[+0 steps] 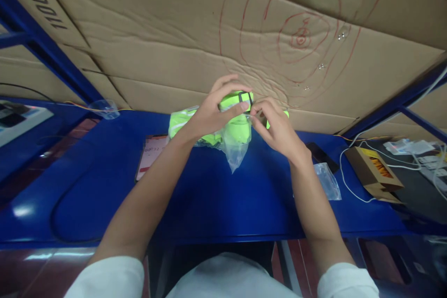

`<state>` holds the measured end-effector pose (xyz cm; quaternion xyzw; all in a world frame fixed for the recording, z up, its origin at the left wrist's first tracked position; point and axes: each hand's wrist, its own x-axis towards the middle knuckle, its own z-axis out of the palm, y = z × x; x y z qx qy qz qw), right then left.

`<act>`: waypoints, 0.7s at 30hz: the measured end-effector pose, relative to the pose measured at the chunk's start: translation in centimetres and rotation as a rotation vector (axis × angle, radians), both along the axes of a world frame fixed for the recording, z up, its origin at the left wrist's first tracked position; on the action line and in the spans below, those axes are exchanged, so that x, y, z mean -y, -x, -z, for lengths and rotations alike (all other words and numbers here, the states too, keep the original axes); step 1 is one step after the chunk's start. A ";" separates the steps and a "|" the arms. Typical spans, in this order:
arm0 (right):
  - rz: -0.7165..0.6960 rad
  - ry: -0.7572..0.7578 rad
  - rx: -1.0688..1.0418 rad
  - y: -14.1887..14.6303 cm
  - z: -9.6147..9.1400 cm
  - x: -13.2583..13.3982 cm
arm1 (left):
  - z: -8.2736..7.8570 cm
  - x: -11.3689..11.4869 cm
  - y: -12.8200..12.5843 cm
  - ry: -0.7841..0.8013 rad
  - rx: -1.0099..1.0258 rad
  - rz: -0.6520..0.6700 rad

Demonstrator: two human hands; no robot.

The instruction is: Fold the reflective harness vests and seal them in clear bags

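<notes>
- One cardboard wall closes off the far side, just behind my fingers; little room for moving that way.
- Blue desk beneath. Its top shows between my forearms down to the front edge, so the open room is on my side.
- Carton well to the right. Flat bag beside my right forearm, dark phone just beyond it. These bound an outward swing of that arm.
- Left hand: thumb and fingers curved round the green band, closed on it.
- Right hand: bent, thumb and forefinger tips almost together at the band's right end. Cannot tell whether they pinch an edge or only touch.
- Green bundle partly under my left wrist, lit screen near it; the left side is the more crowded.
- Clear bag hangs below the band, narrowing toward me.
- Green band near the far edge, raised in my left hand; visible length roughly left to right. It lies left of my right fingertips.
- Black buckle at that right end, the key spot: left thumb just beside, right fingertips nearest its outer side.
</notes>
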<state>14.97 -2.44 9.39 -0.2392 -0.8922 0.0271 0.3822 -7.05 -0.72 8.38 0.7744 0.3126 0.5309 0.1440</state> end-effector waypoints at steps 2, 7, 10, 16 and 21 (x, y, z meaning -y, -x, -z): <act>0.035 -0.044 0.043 0.4 0.0 0.4 | 0.0 0.0 -0.4 0.032 0.088 -0.033; 0.191 -0.141 0.195 0.9 0.7 0.3 | 0.3 -0.3 -0.7 0.091 0.147 0.003; 0.107 -0.073 0.139 0.9 1.0 0.1 | 0.3 -0.3 -0.2 0.160 0.128 0.067; -0.150 0.226 -0.021 -0.1 0.0 0.3 | -0.4 0.8 0.5 0.329 0.051 0.251; -0.115 0.309 -0.174 -1.0 -0.8 0.3 | -1.0 1.7 0.0 0.248 0.010 0.354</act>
